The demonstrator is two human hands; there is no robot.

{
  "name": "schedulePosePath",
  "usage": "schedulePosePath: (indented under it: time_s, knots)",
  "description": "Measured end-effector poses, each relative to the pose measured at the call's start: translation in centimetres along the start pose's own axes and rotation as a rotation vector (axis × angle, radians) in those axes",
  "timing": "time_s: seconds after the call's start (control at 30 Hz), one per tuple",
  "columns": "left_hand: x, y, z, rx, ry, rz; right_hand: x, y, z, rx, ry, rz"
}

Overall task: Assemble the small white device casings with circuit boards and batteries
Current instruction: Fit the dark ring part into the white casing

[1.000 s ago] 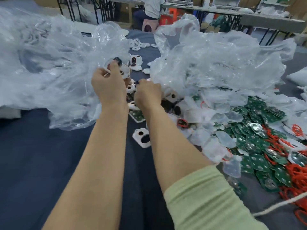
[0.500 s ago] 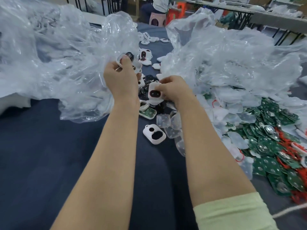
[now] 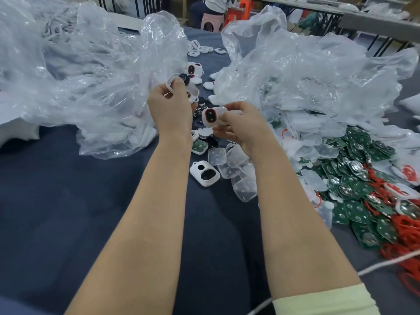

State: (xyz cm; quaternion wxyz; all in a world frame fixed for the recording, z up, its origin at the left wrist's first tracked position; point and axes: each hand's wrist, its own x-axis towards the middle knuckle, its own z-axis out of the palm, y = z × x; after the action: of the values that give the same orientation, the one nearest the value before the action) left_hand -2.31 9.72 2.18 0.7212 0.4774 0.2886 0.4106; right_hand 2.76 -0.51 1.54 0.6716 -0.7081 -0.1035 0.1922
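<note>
A plastic bag lies left of the left hand, which pinches a white shell with a black disc above its fingertips. The right hand grips a casing at its left. Below both lies an empty casing. Boards heap to the right.
</note>
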Motion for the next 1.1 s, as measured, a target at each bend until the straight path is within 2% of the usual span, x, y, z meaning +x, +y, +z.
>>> schedulePosePath:
  time_s: [0.1,0.17,0.33,0.43,0.57,0.63,0.73,0.9,0.97,1.07,1.1]
  knots:
    - [-0.5,-0.4,-0.1,0.022,-0.022,-0.021,-1.1,0.1,-0.8,0.080,-0.035,0.039]
    - [-0.8,-0.7,-0.1,0.036,-0.045,-0.051,-1.5,0.4,-1.1,0.044,-0.013,0.012]
    - [-1.9,-0.9,-0.2,0.037,-0.071,-0.068,-2.2,1.1,-1.8,-0.366,0.148,-0.126]
    - [-2.2,-0.7,-0.2,0.020,-0.074,-0.062,-3.0,1.0,-1.5,-0.432,0.047,-0.034]
    - [-2.2,-0.5,-0.3,0.027,-0.093,-0.062,-3.7,1.2,-0.6,-0.870,-0.001,-0.053]
    - [-2.1,-0.5,-0.3,0.037,-0.110,-0.065,-4.1,1.0,-0.4,-0.943,-0.035,-0.046]
    - [-1.9,-0.6,-0.4,0.048,-0.135,-0.086,-4.3,0.8,-1.0,-0.936,-0.101,-0.006]
    - [-1.8,-0.8,-0.6,0.072,-0.143,-0.104,-4.5,0.2,-2.0,-0.876,-0.129,-0.058]
    - [-1.9,-0.8,-0.6,0.090,-0.174,-0.118,-4.2,-0.1,-2.8,-0.757,-0.054,-0.109]
    - [-2.4,-0.9,-0.2,0.132,-0.256,-0.134,-3.9,-0.4,-4.1,-0.511,0.188,-0.238]
    - [-2.7,-1.0,0.1,0.145,-0.301,-0.142,-3.9,-0.5,-4.5,-0.405,0.221,-0.259]
